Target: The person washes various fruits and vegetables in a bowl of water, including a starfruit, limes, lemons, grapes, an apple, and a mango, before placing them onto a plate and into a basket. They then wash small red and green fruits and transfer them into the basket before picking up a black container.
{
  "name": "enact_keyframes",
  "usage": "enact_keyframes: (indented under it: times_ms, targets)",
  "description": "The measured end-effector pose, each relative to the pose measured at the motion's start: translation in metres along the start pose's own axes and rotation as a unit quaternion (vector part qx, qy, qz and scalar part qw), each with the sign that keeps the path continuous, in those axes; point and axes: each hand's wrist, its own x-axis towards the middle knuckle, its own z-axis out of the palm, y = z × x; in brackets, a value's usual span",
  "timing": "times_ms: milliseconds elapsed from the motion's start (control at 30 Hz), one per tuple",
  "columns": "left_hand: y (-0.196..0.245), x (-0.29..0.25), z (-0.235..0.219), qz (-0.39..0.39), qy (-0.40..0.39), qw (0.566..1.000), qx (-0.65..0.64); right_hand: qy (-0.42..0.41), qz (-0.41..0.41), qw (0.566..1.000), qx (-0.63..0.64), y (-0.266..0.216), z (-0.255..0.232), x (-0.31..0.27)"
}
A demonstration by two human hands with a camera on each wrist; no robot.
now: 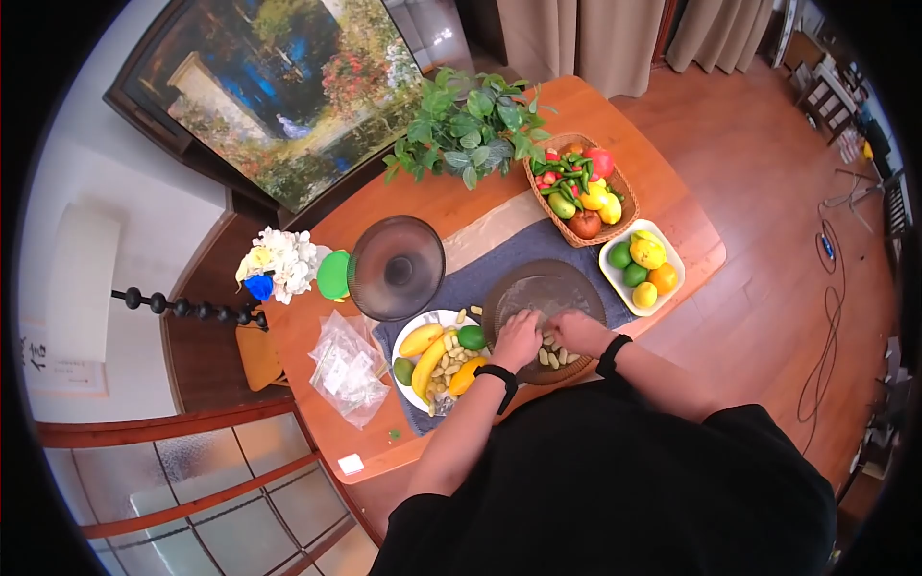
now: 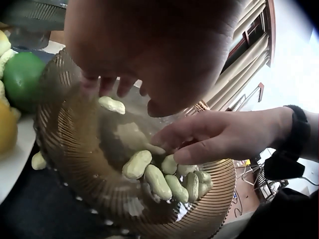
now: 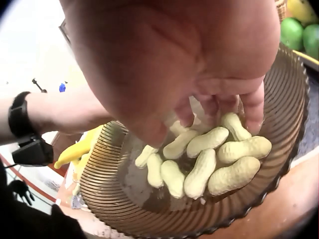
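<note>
Both hands reach into a ribbed brown glass bowl [image 1: 501, 293] that holds several pale peanuts [image 3: 199, 172]. My left hand [image 1: 520, 338] is over the bowl's left side, its fingers pointing down. A lone peanut [image 2: 112, 105] lies just below those fingertips in the left wrist view. My right hand [image 1: 579, 333] is over the other side, beside the cluster of peanuts. In the right wrist view its fingers [image 3: 253, 107] extend down among the peanuts, touching them, and the thumb points down at the cluster's left. Black bands with small cameras circle both wrists.
Left of the bowl, a white plate [image 1: 401, 348] carries bananas, peanuts and other fruit. Behind stands a second dark glass dish [image 1: 370, 278]. A wicker basket [image 1: 629, 197] and a white tray [image 1: 677, 300] of fruit are on the right. A plastic bag [image 1: 348, 374] lies left.
</note>
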Motion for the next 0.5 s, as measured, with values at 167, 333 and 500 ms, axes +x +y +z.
enact_keyframes:
  times_ms: [167, 333, 500]
  targets:
    - [0.002, -0.002, -0.003, -0.054, -0.036, 0.998, -0.012, 0.113, 0.075, 0.986, -0.098, -0.018, -0.023, -0.013]
    - [-0.023, -0.001, 0.016, -0.098, -0.099, 0.983, -0.121, -0.004, 0.098, 0.994, 0.05, 0.006, 0.01, 0.014]
    - [-0.014, -0.01, 0.012, -0.265, -0.142, 0.867, -0.396, -0.05, 0.175, 0.916, 0.356, -0.013, 0.031, 0.016]
